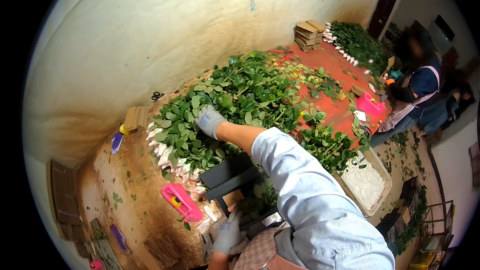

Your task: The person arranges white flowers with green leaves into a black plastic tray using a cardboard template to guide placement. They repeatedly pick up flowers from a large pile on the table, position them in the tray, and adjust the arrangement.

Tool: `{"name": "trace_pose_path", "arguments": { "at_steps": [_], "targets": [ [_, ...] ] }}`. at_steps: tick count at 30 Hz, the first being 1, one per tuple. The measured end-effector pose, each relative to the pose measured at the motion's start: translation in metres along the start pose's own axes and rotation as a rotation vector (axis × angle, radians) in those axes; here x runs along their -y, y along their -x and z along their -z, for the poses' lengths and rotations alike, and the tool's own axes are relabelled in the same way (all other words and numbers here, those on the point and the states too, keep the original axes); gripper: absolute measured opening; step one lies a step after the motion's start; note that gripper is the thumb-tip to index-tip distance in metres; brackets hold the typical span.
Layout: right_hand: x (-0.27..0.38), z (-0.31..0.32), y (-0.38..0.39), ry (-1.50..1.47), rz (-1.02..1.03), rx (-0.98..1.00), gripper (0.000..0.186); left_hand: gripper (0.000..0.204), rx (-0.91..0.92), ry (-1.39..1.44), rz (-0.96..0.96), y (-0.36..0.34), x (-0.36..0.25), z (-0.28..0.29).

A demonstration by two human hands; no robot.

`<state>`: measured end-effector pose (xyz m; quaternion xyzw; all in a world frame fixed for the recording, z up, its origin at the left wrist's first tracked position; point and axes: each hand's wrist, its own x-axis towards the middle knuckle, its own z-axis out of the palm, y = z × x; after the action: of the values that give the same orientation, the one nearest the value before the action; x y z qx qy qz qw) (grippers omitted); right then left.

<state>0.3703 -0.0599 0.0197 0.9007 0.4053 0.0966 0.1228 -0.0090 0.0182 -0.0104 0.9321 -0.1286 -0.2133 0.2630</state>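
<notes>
A large pile of leafy cut roses (250, 90) covers the table in front of me, their pale pink-white heads (170, 157) lined along the left edge. My right hand (210, 121), in a grey glove, reaches across into the foliage; leaves hide its fingertips. Low and close to my body, my left hand (228, 236), also gloved, is curled at the near left side of a black box-like stand (232, 175). What its fingers hold cannot be made out. Inside the stand are green leaves and a brown cardboard piece (231, 199).
A pink tape dispenser (181, 203) lies left of the stand. Scissors (157, 96), folded cardboard (135, 119) and a purple-yellow item (118, 139) lie near the wall. At right are a white-filled tray (367, 182), a second pink dispenser (370, 104) and a co-worker (417, 87).
</notes>
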Motion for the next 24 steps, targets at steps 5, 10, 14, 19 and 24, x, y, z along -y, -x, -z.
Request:
{"name": "trace_pose_path", "arguments": {
  "at_steps": [5,10,14,19,24],
  "targets": [
    [-0.004,0.009,0.037,-0.042,0.148,-0.353,0.015,0.071,-0.020,0.059,0.018,-0.001,-0.007,0.004],
    [0.014,0.010,0.080,-0.039,0.221,-0.288,0.015,0.069,-0.073,0.043,-0.054,0.002,-0.001,0.000],
    [0.023,-0.025,0.109,-0.152,0.127,0.035,0.018,0.068,-0.062,0.038,-0.043,0.001,-0.003,0.002],
    [0.024,-0.086,0.118,-0.343,0.024,0.247,0.020,0.069,0.020,0.043,0.050,-0.002,-0.002,0.001],
    [0.022,-0.047,0.106,-0.330,-0.022,0.339,0.021,0.073,0.005,0.044,-0.033,-0.005,0.008,-0.005]
  ]
}}
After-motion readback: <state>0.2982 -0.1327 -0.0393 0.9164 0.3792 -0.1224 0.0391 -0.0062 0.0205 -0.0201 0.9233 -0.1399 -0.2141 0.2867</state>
